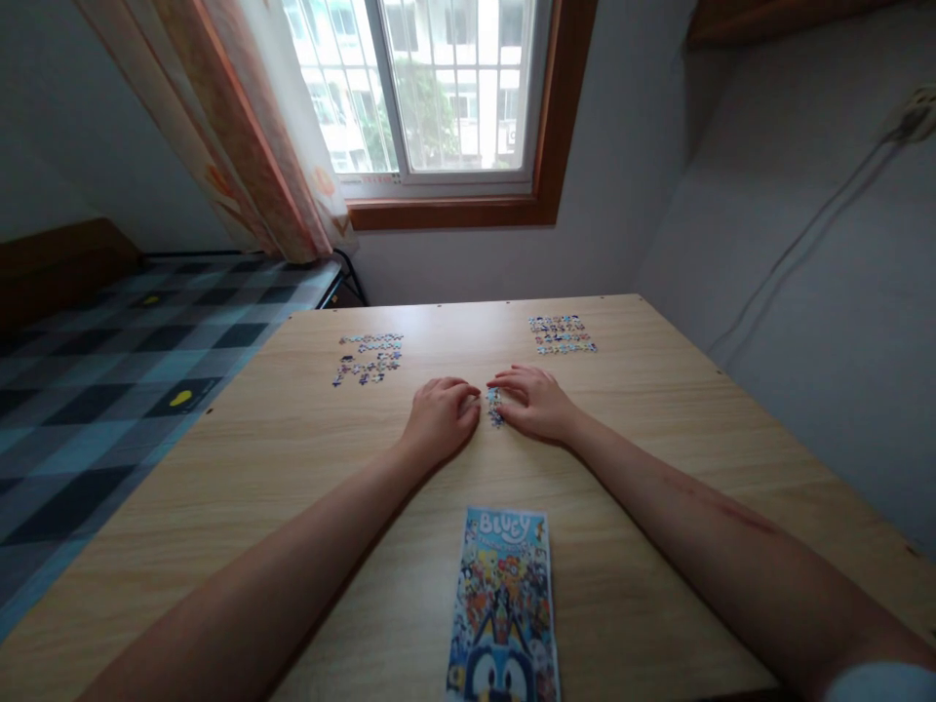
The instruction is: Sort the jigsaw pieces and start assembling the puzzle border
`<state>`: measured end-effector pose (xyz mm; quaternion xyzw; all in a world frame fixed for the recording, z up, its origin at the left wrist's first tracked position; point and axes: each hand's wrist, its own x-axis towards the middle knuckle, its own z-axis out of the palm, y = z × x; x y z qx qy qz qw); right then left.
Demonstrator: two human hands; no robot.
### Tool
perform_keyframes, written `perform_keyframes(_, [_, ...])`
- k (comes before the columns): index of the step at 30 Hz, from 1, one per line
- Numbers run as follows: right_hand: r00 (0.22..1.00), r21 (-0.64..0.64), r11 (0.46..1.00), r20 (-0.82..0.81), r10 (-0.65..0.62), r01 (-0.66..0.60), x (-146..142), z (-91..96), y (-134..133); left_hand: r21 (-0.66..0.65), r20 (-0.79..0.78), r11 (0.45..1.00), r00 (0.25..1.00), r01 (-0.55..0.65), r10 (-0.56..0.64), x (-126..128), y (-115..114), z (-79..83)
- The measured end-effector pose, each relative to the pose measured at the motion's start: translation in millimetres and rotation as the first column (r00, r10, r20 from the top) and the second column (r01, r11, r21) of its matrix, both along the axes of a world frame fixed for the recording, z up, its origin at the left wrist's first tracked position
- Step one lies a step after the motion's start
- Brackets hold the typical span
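Note:
A small cluster of jigsaw puzzle pieces (495, 408) lies on the wooden table (329, 546) between my two hands. My right hand (539, 402) rests at the cluster's right side, its thumb and fingers apart and touching the pieces. Just left of the cluster, my left hand (441, 414) lies on the table with its fingers curled in toward the thumb; whether anything is inside them is hidden. Nearer to me is a printed picture sheet (504, 604) marked "Bluey", crowded with cartoon figures.
More puzzle pieces (370, 361) are spread in loose rows at the far left of the table. Another group of pieces (562, 333) sits in rows at the far right. A bed with a checked cover (146, 390) stands left, below a curtained window (453, 88).

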<state>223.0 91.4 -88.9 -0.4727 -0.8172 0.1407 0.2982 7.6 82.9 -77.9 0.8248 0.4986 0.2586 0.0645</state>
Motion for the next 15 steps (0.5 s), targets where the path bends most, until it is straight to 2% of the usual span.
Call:
perform_keyframes(5, [1.000, -0.014, 1.000, 0.017, -0.005, 0.005, 3.7, -1.3, 2.4, -0.009, 0.001, 1.000, 1.000, -0.004, 0.004, 2.7, 1.5, -1.7])
perform_keyframes(15, [1.000, -0.071, 0.997, -0.012, 0.009, -0.010, 6.1, -2.6, 6.1, -0.049, 0.025, 0.999, 0.999, -0.020, 0.021, 6.5, -0.4, 5.5])
